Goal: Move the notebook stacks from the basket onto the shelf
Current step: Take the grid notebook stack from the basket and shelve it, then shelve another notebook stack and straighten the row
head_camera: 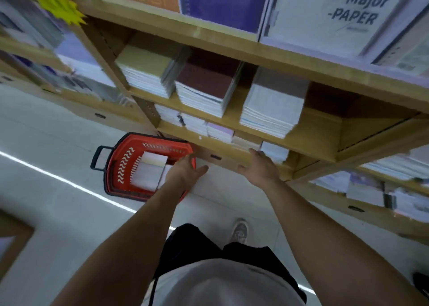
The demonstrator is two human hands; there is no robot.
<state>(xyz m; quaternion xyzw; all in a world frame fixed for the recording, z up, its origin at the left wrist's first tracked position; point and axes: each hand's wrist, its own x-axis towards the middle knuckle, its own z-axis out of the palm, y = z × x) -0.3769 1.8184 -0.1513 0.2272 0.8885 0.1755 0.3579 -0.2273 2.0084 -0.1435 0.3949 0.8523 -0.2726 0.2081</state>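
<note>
A yellow star-shaped paper tag (53, 1) hangs at the far left, at the top of the shelving. Below it, on the pale floor, sits a red plastic shopping basket (123, 164) with a black handle (98, 158) on its left end. Inside it lie pale-covered notebook stacks (152, 171), flat and side by side.

The left hand (184, 170) is over the basket's right rim with its fingers spread and loosely bent, gripping nothing. The stacks are just to its left and lower. Whether the hand touches them cannot be told.

The right hand (261, 168) is well apart from the basket. Its fingers are straight and empty, with the tips at the front edge of the low board of the light wooden shelf unit (311, 138). They are just beside a small white notebook stack (275, 151) on that board.

On the board above stand three taller stacks: a beige-covered stack (144, 71), a maroon-covered stack (206, 85) and a pale grey-covered stack (274, 103). To the right of these the board is bare wood. On the top level a white pack printed "Major-PAPER" (348, 15) stands upright at the right.
</note>
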